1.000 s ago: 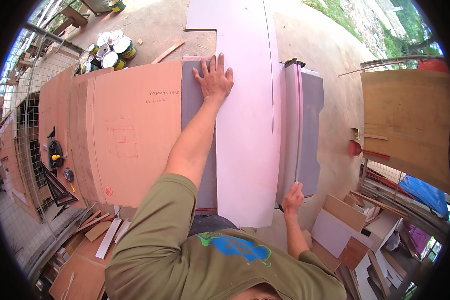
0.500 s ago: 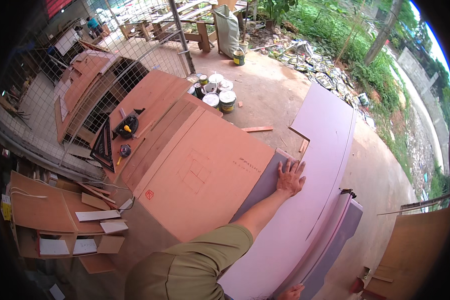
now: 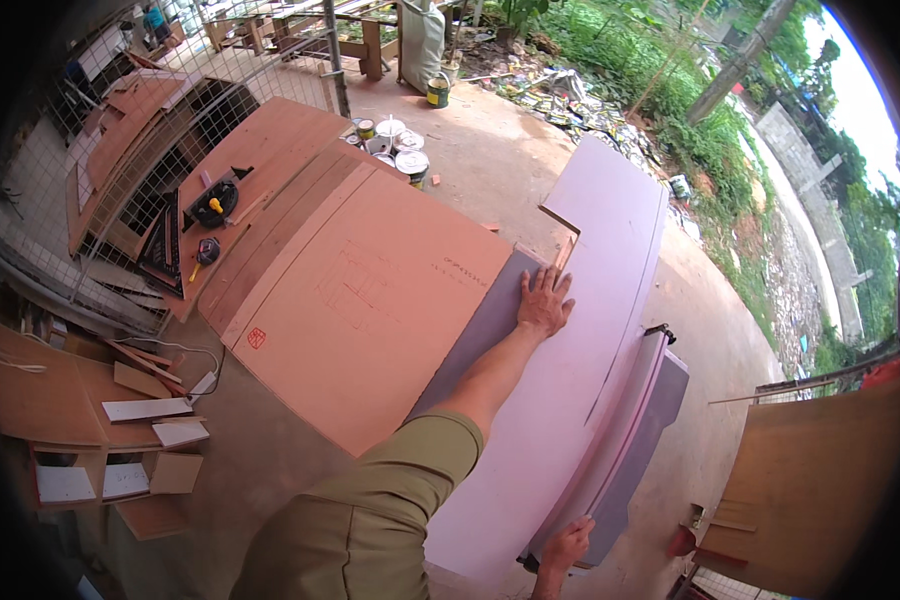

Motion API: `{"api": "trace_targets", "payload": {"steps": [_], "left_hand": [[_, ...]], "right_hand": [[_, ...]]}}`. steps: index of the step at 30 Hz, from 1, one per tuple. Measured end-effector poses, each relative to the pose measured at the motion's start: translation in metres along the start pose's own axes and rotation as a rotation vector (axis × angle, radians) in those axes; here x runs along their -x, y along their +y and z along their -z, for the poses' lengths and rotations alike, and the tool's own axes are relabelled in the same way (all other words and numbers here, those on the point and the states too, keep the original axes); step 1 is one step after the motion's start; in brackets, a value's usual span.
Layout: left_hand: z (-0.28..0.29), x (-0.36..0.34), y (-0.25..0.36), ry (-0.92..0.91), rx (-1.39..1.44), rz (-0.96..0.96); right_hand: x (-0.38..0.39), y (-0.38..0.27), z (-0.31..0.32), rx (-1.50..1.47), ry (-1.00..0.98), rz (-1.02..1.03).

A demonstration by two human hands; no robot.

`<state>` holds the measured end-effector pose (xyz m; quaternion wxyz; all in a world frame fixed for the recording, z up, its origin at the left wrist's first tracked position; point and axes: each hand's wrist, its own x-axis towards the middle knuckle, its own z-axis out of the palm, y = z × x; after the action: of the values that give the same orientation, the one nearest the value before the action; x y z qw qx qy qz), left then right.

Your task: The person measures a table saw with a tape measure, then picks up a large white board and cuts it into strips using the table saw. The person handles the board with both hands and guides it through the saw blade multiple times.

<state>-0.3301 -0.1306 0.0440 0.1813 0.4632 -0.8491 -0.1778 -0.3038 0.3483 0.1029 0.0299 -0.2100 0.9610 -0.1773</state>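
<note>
My left hand [image 3: 545, 300] lies flat with its fingers spread on a long lilac panel [image 3: 610, 240], close to a grey strip [image 3: 485, 325] along its left edge. Along the panel's right side runs a long bar [image 3: 625, 425] with a black fitting [image 3: 660, 332] at its far end. My right hand [image 3: 567, 543] is closed near the bar's lower end, its fingers curled round the edge; the exact grip is partly hidden. A grey board [image 3: 635, 450] shows just beyond the bar. Left of the lilac panel rests a plywood sheet [image 3: 370, 290] with red pencil lines.
A tape measure [image 3: 206, 252], a black circular tool [image 3: 213, 203] and a black triangular square [image 3: 160, 250] lie on boards at left. Paint cans [image 3: 410, 160] stand behind. Wood offcuts [image 3: 150, 410] sit lower left, a brown board [image 3: 820, 490] lower right.
The whole view has shifted, so the panels sit further left and more of the near side shows. My right hand has come further into view at the bar's lower end. My left hand stays flat.
</note>
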Motion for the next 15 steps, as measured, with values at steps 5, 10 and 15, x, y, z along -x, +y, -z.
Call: {"api": "trace_targets", "payload": {"steps": [5,10,15], "left_hand": [[0.004,0.064,-0.007,-0.034,-0.004,-0.067],[0.038,0.148,-0.015,-0.171,-0.032,-0.075],[0.073,0.246,-0.022,-0.249,0.042,-0.126]], "right_hand": [[0.002,-0.006,0.006,-0.054,-0.036,0.028],[0.000,-0.008,0.002,-0.020,-0.020,0.018],[-0.004,-0.001,-0.002,0.002,-0.036,-0.016]]}}
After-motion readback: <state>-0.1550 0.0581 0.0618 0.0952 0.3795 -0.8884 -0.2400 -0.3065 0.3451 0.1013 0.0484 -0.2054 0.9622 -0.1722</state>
